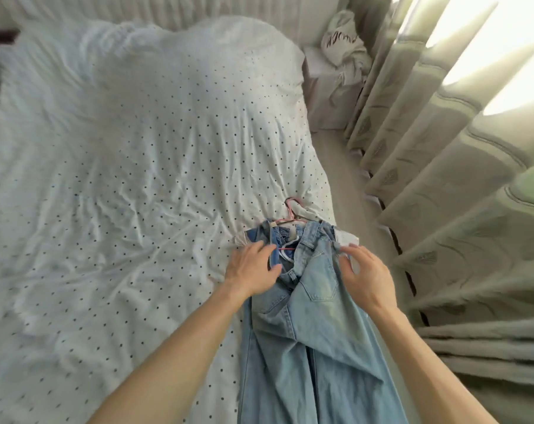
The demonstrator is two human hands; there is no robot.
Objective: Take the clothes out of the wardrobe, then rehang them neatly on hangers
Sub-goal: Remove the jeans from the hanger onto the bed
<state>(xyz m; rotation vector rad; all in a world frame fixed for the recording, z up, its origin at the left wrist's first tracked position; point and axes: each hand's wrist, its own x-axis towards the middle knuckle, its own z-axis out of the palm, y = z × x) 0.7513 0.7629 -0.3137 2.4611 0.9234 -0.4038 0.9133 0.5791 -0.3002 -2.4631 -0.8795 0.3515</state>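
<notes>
Light-blue denim jeans [314, 316] lie on the right edge of the bed with a white dark-dotted sheet [122, 179], waistband away from the person, legs running back toward the camera and out of view at the bottom. A thin pink hanger [291, 213] sits at the waistband: the hook pokes out on the sheet just past the jeans and a red-pink bar shows inside the open waist, so the hanger looks partly threaded in. The bed likely serves as flat support so both hands are free to work. The left hand [253, 270] is on the left side of the waistband, grip narrow, a denim fold pinched between thumb and fingers, probably to keep the waist open around the bar. The right hand [366, 276] is at the right side, fingers curled on the waistband edge, grip narrow too; it touches denim, but whether it also catches the bit of white fabric [348, 238] peeking out beside it, cannot tell. Judged step: seating the jeans on the hanger, not yet hung. Pale patterned curtains [443, 194] hang along the right, and a crumpled white cloth with dark lettering [347, 41] lies far off by the head of the bed.
</notes>
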